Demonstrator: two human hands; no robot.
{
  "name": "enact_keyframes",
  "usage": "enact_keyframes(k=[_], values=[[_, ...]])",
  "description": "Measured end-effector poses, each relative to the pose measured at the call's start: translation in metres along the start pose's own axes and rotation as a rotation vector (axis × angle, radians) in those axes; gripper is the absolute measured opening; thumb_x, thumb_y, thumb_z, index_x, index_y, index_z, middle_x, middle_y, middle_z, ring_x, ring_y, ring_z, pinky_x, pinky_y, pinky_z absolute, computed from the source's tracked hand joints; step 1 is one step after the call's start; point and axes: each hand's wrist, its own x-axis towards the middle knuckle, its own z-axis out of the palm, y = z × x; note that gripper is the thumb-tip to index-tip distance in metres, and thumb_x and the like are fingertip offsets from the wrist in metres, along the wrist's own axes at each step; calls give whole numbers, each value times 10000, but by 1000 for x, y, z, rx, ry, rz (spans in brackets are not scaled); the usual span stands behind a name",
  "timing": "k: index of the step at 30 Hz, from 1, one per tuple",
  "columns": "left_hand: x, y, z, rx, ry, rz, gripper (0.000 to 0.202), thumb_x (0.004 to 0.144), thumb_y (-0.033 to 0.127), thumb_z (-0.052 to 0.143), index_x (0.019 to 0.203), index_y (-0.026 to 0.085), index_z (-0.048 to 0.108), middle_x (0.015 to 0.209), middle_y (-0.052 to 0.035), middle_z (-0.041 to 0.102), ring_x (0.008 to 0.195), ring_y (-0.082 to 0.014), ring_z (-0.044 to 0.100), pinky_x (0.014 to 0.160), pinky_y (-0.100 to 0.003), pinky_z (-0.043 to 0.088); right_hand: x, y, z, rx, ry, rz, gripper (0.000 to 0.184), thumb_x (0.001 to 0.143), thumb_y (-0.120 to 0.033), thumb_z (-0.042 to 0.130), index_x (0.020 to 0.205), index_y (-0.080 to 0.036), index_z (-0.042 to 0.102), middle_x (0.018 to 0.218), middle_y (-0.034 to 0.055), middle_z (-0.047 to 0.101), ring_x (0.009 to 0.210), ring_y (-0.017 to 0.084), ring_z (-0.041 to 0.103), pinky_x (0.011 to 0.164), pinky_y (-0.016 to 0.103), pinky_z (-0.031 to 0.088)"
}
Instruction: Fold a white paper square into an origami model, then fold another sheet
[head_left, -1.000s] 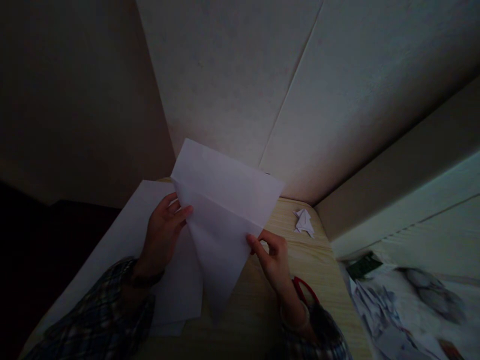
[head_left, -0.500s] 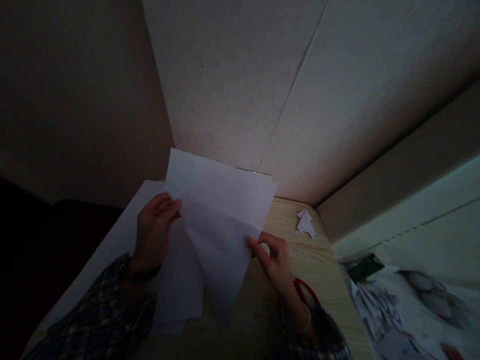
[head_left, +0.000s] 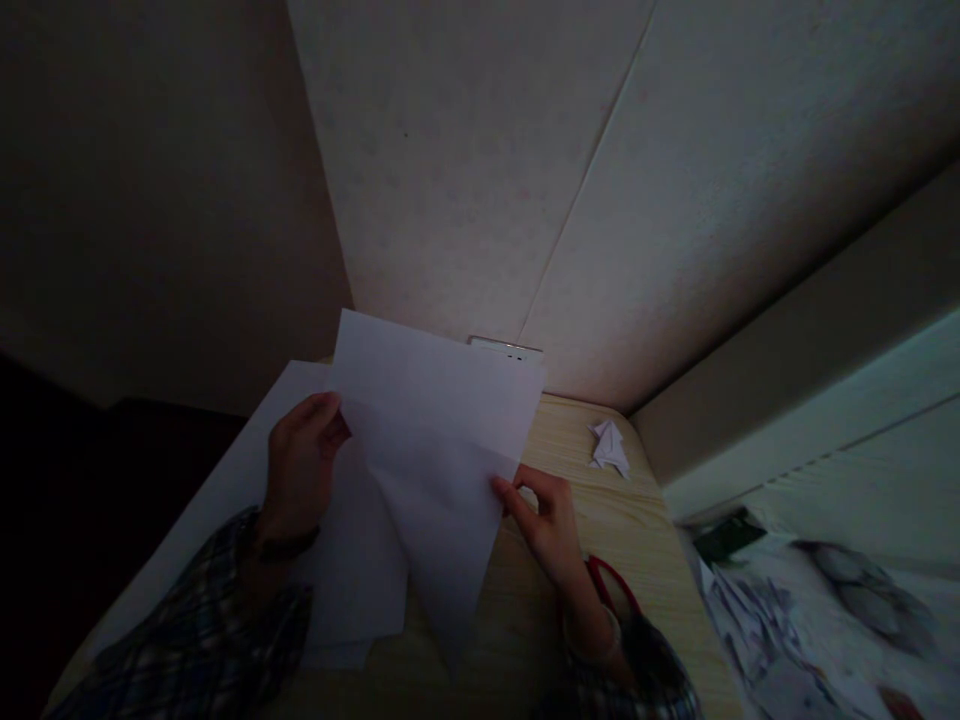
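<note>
A white sheet of paper (head_left: 435,400) is held up off the table, its lower part narrowing to a point near the table's front. My left hand (head_left: 300,455) pinches its left edge, thumb and fingers closed on it. On the right edge, my right hand (head_left: 541,510) grips the same sheet between thumb and fingertips. Beneath my left forearm lie more white sheets (head_left: 360,570), stacked unevenly. Red-handled scissors (head_left: 613,583) rest beside my right wrist, partly hidden by the arm.
A small folded paper figure (head_left: 610,447) sits at the back right of the wooden table (head_left: 660,560). A thin pale object (head_left: 506,348) stands behind the sheet by the wall (head_left: 480,180). Crumpled papers (head_left: 757,620) lie beyond the table's right edge.
The sheet's top edge has dipped slightly, showing more of the thin object behind it. My left hand has shifted a little to the left; my right hand stays nearly in place.
</note>
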Motion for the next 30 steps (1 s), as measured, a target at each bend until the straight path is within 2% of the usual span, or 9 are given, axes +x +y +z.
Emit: enact_keyframes(k=[9,30], values=[[-1,3,-1,4,-37,13,75,681,126,653,623,125,605,630,24,604,586,-74,555,573,-172,464,0,0,0,5,8,8,390,861,-379,552,519,-194,511,525,-26,543,539,127,517,569,249,379],[-1,1,-1,-7,-35,4,63,672,145,673,635,133,624,641,21,624,598,-80,566,589,-174,469,0,1,0,31,1,24,385,863,-374,556,527,-191,516,528,-33,540,545,122,522,577,243,381]])
